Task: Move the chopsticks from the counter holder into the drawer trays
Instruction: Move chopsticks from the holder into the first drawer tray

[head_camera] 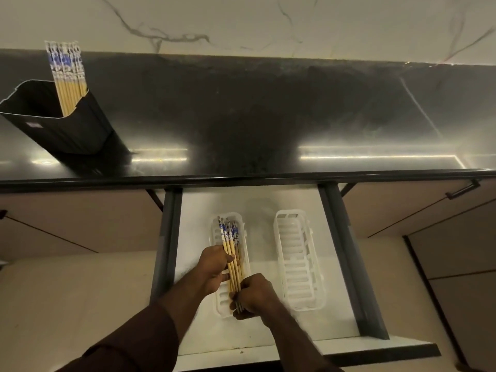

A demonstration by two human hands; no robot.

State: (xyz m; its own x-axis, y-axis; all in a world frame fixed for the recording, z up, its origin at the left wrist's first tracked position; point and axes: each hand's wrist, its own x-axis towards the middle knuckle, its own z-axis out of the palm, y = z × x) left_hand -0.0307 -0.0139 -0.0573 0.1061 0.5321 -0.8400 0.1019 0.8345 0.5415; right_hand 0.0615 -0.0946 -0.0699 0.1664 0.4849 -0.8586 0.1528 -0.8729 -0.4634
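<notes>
Nearest the camera, two forearms reach up from six o'clock into an open drawer (268, 342) with a white floor and dark grey side rails. The right hand (255, 296), just right of centre at about six o'clock, has its grip curled tight round the plain lower ends of a bundle of chopsticks (232, 253), whose tips poke out below its fingers. The left hand (214, 267), slightly farther in and toward seven o'clock of the bundle, wraps its grip round the middle of the same sticks, thumb lying along their near side. The bundle lies lengthwise over the left white tray (214, 237), a slotted plastic basket, with the blue-and-white patterned tops pointing toward twelve o'clock and reaching near the tray's far end; whether the sticks touch the tray floor cannot be told. At three o'clock of that tray, a little apart from it, stands a second white tray (298, 261) of the same slotted kind, holding nothing. Beyond the drawer runs the dark polished tabletop (268, 116), with strip-light reflections along its front edge. On it at about ten o'clock stands a black ribbed holder (77, 124), open at the top, with more chopsticks (68, 73) leaning against its far right corner, patterned ends uppermost. Behind the tabletop rises a pale marble wall (268, 22) with grey veins. Brown cabinet fronts flank the drawer, and a dark handle (463, 190) shows on the front at three o'clock.
</notes>
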